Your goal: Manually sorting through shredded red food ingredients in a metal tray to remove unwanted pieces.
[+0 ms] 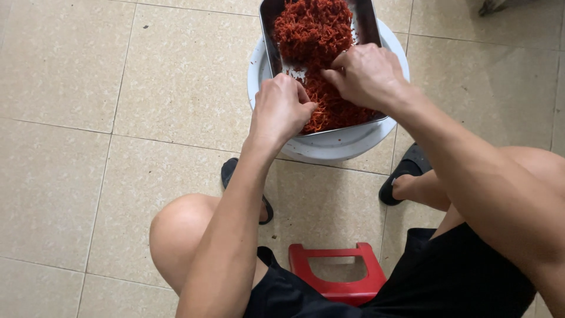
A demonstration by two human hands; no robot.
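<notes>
The fingers of the left hand are curled together and pinched on a small clump of the red shredded stuff, right at the near end of the heap. The right hand sits just beside it, a little further in; its fingers are bent down and pressed together into the same shreds, gripping a tuft, though the fingertips themselves are buried and I cannot see them clearly. The two hands nearly touch over the middle of the pile.

The shreds are thin, stringy and orange-red, piled thick at the far end and thinner near the hands, where bare metal shows through. They fill a rectangular steel tray with raised shiny walls. The tray rests across the top of a round white basin, its near edge lying over the basin's rim.

The basin stands on a floor of pale beige tiles. The person sits low on a small red plastic stool, knees spread wide, in black shorts, both forearms reaching forward. A foot in a black sandal is planted just right of the basin, and another black sandal shows under the left forearm.
</notes>
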